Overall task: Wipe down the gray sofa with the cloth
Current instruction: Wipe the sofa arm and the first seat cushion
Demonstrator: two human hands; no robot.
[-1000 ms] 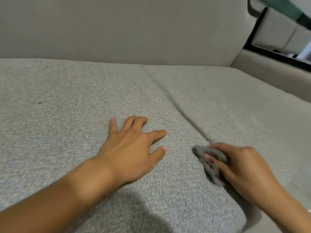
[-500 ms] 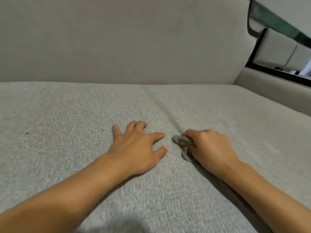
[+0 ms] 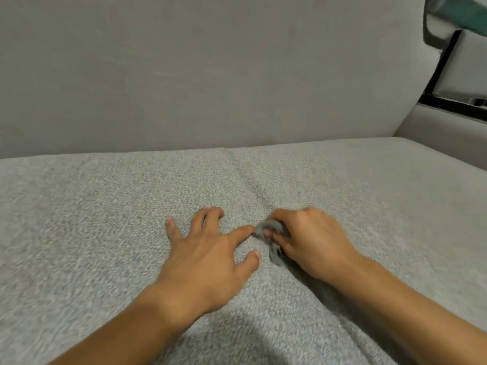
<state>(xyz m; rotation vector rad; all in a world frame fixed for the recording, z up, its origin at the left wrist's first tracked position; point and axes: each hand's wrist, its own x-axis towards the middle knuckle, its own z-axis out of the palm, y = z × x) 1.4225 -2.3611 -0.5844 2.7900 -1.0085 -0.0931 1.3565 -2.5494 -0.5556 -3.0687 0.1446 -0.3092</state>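
Gripping the crumpled cloth (image 3: pixel 272 229), the right hand (image 3: pixel 313 241) curls its fingers and thumb round it and presses it onto the seat of the gray sofa (image 3: pixel 105 206), right on the seam (image 3: pixel 254 188) between two cushions. The cloth sits a little toward 5 o'clock from the middle of the view, with a tail of it trailing toward 6 o'clock beside the palm. The left hand (image 3: pixel 208 256) lies palm down on the cushion at the cloth's 9 o'clock, fingers spread and holding nothing. Its index fingertip is just beside the cloth; I cannot tell whether they touch. Both forearms (image 3: pixel 395 299) reach in from 6 o'clock. The backrest (image 3: pixel 210 75) fills 12 o'clock. At 2 o'clock stands an armrest (image 3: pixel 445 130), with a dark frame (image 3: pixel 442 64) above it.
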